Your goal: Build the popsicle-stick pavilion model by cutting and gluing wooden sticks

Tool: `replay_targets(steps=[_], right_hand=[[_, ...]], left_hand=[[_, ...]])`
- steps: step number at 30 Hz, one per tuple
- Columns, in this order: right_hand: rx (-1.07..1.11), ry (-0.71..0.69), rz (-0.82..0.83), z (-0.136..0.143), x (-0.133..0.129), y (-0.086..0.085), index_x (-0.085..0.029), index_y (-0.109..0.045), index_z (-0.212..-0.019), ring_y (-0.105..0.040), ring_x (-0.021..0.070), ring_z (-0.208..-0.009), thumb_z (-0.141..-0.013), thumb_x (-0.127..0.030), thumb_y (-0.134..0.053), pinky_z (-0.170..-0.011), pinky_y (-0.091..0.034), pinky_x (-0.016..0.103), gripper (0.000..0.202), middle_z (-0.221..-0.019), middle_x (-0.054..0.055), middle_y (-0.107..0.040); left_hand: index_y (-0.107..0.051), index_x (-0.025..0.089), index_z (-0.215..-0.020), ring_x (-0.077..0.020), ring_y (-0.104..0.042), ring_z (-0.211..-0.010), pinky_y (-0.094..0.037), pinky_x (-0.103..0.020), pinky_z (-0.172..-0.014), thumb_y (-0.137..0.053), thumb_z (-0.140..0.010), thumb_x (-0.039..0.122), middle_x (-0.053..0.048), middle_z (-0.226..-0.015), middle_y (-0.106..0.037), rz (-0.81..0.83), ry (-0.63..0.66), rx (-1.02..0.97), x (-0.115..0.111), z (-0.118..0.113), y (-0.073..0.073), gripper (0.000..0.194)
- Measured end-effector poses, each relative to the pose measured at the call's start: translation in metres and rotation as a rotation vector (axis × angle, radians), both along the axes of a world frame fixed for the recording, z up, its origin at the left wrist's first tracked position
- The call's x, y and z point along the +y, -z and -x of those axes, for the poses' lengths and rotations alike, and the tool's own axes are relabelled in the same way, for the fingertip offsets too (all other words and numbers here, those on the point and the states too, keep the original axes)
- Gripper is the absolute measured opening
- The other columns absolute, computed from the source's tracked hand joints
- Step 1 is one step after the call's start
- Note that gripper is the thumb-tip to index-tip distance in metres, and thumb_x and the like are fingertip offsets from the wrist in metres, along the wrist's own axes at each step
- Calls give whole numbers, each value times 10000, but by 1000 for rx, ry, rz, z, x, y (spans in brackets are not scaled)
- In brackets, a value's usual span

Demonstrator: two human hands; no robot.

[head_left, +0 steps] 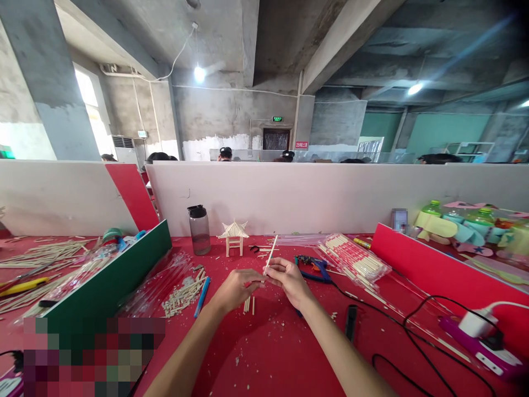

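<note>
A thin pale wooden stick points up and slightly right above the red tabletop. My right hand pinches its lower part between thumb and fingers. My left hand is closed at the stick's bottom end, fingertips meeting those of the right hand. Just below the hands lie a few short cut sticks. Behind them stands a small pavilion model built of sticks. A hot glue gun rests right of my right hand. Left of my left hand are a blue pen and a heap of short stick pieces.
A water bottle stands by the white partition. Bagged sticks lie at the back right. Green and red dividers flank the place. A black cable runs to a purple power strip.
</note>
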State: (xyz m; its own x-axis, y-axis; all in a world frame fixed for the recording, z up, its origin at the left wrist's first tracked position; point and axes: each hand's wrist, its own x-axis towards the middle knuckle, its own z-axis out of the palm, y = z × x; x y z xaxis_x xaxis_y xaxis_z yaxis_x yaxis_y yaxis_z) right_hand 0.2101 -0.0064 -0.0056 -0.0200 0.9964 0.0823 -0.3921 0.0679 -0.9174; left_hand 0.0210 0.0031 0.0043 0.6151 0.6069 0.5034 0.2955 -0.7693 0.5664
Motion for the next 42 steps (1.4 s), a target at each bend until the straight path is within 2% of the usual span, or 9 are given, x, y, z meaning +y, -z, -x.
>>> replay_targets(steps=[7,12,15,19,21,24,30,37,42], right_hand=[[36,-26,-10,1,-1,-1,-174,-680,-858,-662,137,-701,-517,-336,-910,-700,-549,266,442,-776,0,-707],[7,-4,-22,1,0,0,-181,-676,-851,-661,143,-710,-538,-346,-898,-713,-546,275,418,-767,-2,-704],[11,8,-28,0,2,2,-184,-671,-851,-661,150,-714,-531,-353,-898,-739,-547,295,427,-767,-2,-703],[-49,45,-33,-1,4,4,-178,-670,-830,-654,157,-684,-531,-373,-891,-715,-539,296,420,-743,1,-692],[-106,55,-50,0,4,5,-175,-668,-820,-651,161,-664,-543,-390,-881,-684,-527,287,410,-730,7,-693],[-176,55,-83,0,5,6,-174,-663,-822,-648,161,-646,-560,-395,-871,-662,-507,275,401,-723,16,-703],[-232,35,-100,1,6,8,-169,-653,-822,-646,153,-619,-570,-392,-866,-636,-492,261,398,-706,22,-709],[-235,34,-92,1,3,6,-174,-649,-809,-641,153,-609,-563,-403,-869,-617,-492,257,401,-698,19,-706],[-260,40,-102,3,4,8,-170,-651,-798,-635,150,-595,-567,-412,-866,-613,-492,258,398,-694,26,-709]], left_hand=[[-776,196,-942,-180,-692,-856,-522,-273,-819,-589,-901,308,-93,-994,-752,14,12,-44,6,1,5,222],[-771,189,-886,-188,-687,-841,-511,-277,-809,-619,-875,337,-82,-958,-752,87,-8,-41,0,1,-1,212],[-718,174,-925,-184,-680,-810,-511,-273,-772,-635,-856,386,-67,-898,-739,221,-37,-122,-4,-2,-6,237],[-584,166,-932,-170,-679,-705,-516,-260,-661,-627,-840,471,-31,-744,-694,528,-84,-333,-4,-10,-6,321],[-549,169,-916,-170,-686,-674,-515,-248,-618,-677,-789,493,-29,-736,-689,675,-90,-366,-3,-14,-6,371],[-533,172,-891,-162,-684,-618,-525,-249,-591,-781,-684,468,-15,-714,-682,782,-109,-389,-5,-19,-5,438],[-544,154,-772,-139,-653,-531,-555,-271,-578,-876,-546,407,15,-635,-647,880,-170,-429,-3,-24,1,475],[-677,109,-753,-134,-645,-604,-548,-265,-637,-849,-552,485,-31,-677,-681,902,-152,-392,-3,-22,4,460],[-706,108,-729,-140,-641,-630,-543,-267,-672,-849,-528,510,-22,-654,-675,911,-157,-400,-4,-22,4,471]])
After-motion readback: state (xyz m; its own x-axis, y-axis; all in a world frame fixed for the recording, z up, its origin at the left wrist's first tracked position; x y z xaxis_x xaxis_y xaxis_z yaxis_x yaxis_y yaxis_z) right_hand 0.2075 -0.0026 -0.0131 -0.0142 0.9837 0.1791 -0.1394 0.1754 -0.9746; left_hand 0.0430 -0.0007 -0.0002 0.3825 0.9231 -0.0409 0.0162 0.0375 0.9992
